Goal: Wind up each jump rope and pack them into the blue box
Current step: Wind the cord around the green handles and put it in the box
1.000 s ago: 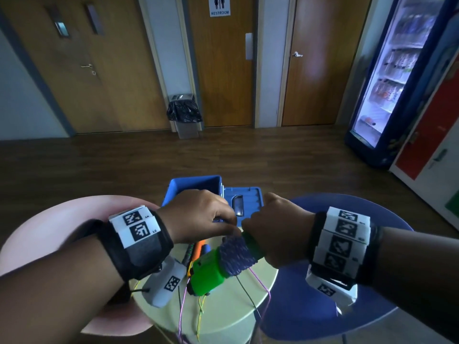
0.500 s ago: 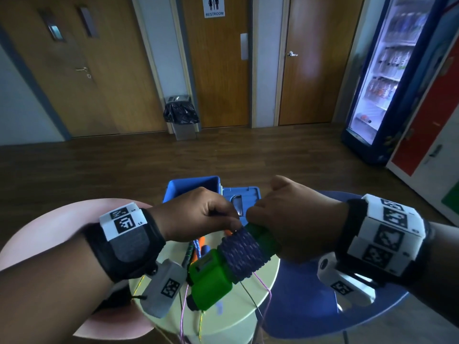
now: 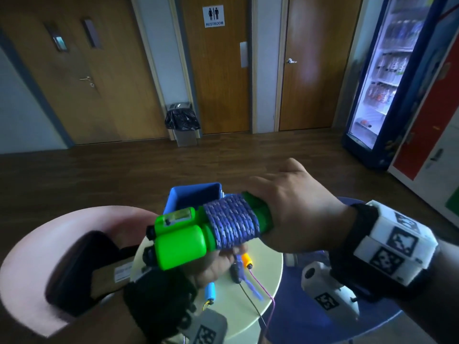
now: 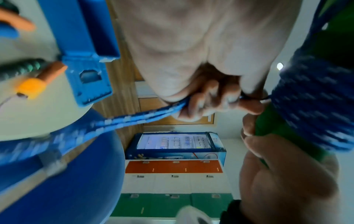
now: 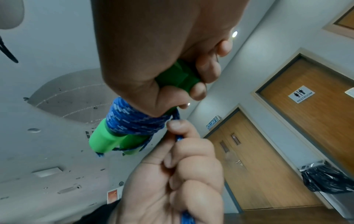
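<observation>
Head view: right hand (image 3: 295, 209) wrapped around the far end of the two green handles (image 3: 181, 240), held side by side above the round pale table (image 3: 268, 276). Blue rope (image 3: 232, 220) wound in tight coils round the middle of the handles. Left hand (image 3: 211, 266) underneath, palm up, mostly hidden. Blue box (image 3: 196, 197) open on the table just behind the bundle. Other rope handles — an orange one (image 3: 247, 259), a light blue one (image 3: 210, 291) — lie on the table below.

Left wrist view: left fingers (image 4: 208, 98) curled on the loose blue rope (image 4: 134, 119), right next to the coils. Box lid (image 4: 86, 78) lies open flat.

Right wrist view: right fingers (image 5: 206, 68) clenched round the green handles (image 5: 178, 75); left thumb (image 5: 178, 128) and fingers pinch the rope just beside the coils (image 5: 132, 119).
</observation>
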### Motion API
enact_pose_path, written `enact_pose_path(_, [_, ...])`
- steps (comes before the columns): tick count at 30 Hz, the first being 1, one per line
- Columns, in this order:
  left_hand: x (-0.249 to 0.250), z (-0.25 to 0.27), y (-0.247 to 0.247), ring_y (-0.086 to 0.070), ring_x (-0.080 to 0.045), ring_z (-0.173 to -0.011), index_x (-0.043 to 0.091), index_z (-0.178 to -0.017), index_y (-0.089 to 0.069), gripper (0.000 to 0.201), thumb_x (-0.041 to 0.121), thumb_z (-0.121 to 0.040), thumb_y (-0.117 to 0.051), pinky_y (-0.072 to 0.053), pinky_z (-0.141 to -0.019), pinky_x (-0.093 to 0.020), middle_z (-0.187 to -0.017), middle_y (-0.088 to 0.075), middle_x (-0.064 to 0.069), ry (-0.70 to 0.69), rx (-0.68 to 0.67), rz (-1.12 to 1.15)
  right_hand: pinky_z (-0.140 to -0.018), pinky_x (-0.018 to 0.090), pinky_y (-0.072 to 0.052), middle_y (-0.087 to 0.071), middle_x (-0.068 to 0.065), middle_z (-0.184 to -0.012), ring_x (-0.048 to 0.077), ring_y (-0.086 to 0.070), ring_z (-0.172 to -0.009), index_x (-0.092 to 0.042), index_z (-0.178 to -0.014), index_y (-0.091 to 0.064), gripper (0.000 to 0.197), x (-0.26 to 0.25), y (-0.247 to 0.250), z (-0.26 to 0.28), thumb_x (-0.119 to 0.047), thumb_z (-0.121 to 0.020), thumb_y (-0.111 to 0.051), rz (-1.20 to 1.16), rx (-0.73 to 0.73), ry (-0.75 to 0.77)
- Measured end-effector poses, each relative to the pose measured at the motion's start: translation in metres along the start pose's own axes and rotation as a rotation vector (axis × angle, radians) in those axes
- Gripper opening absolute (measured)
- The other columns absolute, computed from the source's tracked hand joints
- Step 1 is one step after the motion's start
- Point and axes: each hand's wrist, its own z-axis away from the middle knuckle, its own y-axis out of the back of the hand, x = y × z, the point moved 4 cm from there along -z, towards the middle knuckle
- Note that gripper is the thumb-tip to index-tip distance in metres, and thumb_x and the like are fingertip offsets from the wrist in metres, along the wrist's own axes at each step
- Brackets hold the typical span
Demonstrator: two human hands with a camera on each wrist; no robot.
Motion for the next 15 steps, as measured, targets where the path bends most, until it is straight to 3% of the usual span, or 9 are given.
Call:
enact_pose_path(2, [-0.007, 0.009, -0.019, -0.032, -0.006, -0.038, 0.020, -0.041, -0.053, 0.052, -0.001, -0.089, -0.049, -0.028, -0.040, -0.021, -0.043, -0.036, 0.008, 0.006, 0.021, 0.092, -0.074, 0.036, -0.033, -0.052, -0.013, -0.068, 0.015, -0.057, -0.063, -0.032, -0.083, -0.044, 0.027, -0.001, -0.005, -0.002, -0.046, -0.061, -0.050, -0.004, 0.017, -0.034])
enact_pose_path(4, [-0.005, 0.018, -0.034, -0.031, -0.006, -0.037, 0.022, -0.041, -0.048, 0.049, 0.000, -0.084, -0.051, -0.028, -0.041, -0.021, -0.045, -0.031, 0.008, -0.001, -0.014, 0.099, -0.072, 0.035, -0.031, -0.048, -0.013, -0.065, 0.016, -0.057, -0.060, -0.033, -0.081, -0.038, 0.026, 0.000, -0.010, -0.003, -0.048, -0.061, -0.045, -0.011, 0.032, -0.063])
enact_pose_path(6, [-0.006, 0.016, -0.025, -0.031, -0.006, -0.038, 0.023, -0.043, -0.049, 0.053, 0.003, -0.092, -0.045, -0.028, -0.041, -0.021, -0.047, -0.032, 0.008, 0.000, 0.023, 0.090, -0.070, 0.033, -0.028, -0.044, -0.013, -0.063, 0.017, -0.055, -0.057, -0.032, -0.080, -0.036, 0.025, 0.000, -0.013, -0.003, -0.047, -0.061, -0.044, -0.022, 0.050, -0.083])
enact_pose_path(8, [0.002, 0.009, -0.005, -0.037, -0.008, -0.044, 0.022, -0.058, -0.060, 0.029, 0.022, -0.087, -0.063, -0.031, -0.043, -0.022, -0.054, -0.041, 0.004, -0.059, 0.048, 0.021, -0.069, 0.032, -0.027, -0.042, -0.014, -0.063, 0.016, -0.054, -0.055, -0.032, -0.080, -0.036, 0.026, -0.002, -0.014, -0.002, -0.047, -0.061, -0.046, -0.024, 0.059, -0.079])
enact_pose_path(9, [0.011, 0.005, 0.004, -0.042, -0.010, -0.048, 0.020, -0.070, -0.063, 0.021, 0.034, -0.076, -0.078, -0.034, -0.044, -0.022, -0.061, -0.047, 0.001, -0.093, 0.039, -0.009, -0.070, 0.033, -0.029, -0.043, -0.015, -0.063, 0.016, -0.055, -0.056, -0.032, -0.080, -0.038, 0.026, -0.003, -0.015, -0.002, -0.045, -0.061, -0.048, -0.019, 0.040, -0.069])
enact_pose_path(11, [0.032, -0.003, 0.025, -0.056, -0.010, -0.052, 0.017, -0.077, -0.068, 0.052, 0.050, -0.047, -0.096, -0.044, -0.046, -0.022, -0.068, -0.058, -0.003, -0.087, -0.009, -0.097, -0.073, 0.035, -0.034, -0.049, -0.013, -0.065, 0.017, -0.057, -0.060, -0.030, -0.082, -0.045, 0.025, -0.007, -0.017, 0.001, -0.041, -0.061, -0.054, -0.004, -0.040, -0.043])
enact_pose_path(13, [0.065, -0.004, 0.030, -0.055, -0.004, -0.047, 0.024, -0.066, -0.072, 0.049, 0.062, -0.043, -0.092, -0.045, -0.046, -0.017, -0.059, -0.061, 0.003, -0.140, -0.127, -0.282, -0.077, 0.035, -0.034, -0.054, -0.011, -0.068, 0.017, -0.058, -0.062, -0.029, -0.085, -0.051, 0.026, -0.012, -0.019, 0.004, -0.039, -0.062, -0.056, 0.006, -0.126, -0.016])
enact_pose_path(15, [0.094, 0.003, 0.024, -0.045, -0.001, -0.045, 0.029, -0.067, -0.071, 0.043, 0.071, -0.059, -0.080, -0.038, -0.046, -0.011, -0.054, -0.053, 0.005, -0.232, -0.237, -0.545, -0.078, 0.033, -0.033, -0.054, -0.011, -0.068, 0.017, -0.057, -0.063, -0.030, -0.085, -0.050, 0.025, -0.015, -0.018, 0.005, -0.040, -0.063, -0.057, 0.015, -0.166, 0.024])
